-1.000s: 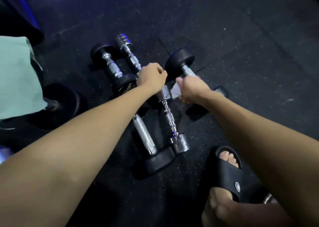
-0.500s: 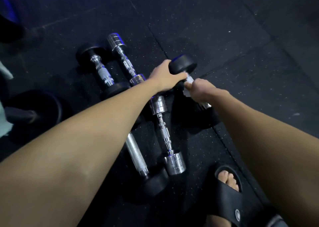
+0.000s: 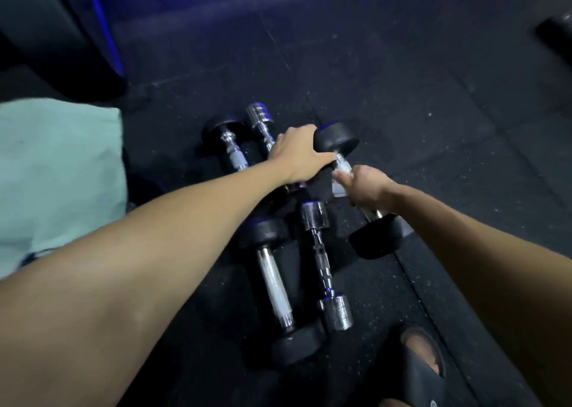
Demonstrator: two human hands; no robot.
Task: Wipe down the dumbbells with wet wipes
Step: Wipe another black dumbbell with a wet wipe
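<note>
Risk noted: the black-ended dumbbell (image 3: 356,189) lay slantwise on the floor at 12 o'clock from the person, its far end cupped by the left hand (image 3: 297,155) and its bar wrapped by the right hand (image 3: 366,186) over a wet wipe (image 3: 340,174); judged that a slick bar or loose hold could let it roll toward the foot in a black sandal (image 3: 424,360) at 5 o'clock. The floor (image 3: 402,81) was dark speckled rubber matting in a dim, blue-lit room, with four more dumbbells, including a chrome one (image 3: 322,261), just beside at 9 o'clock, and pale green cloth (image 3: 55,174) further that way.
</note>
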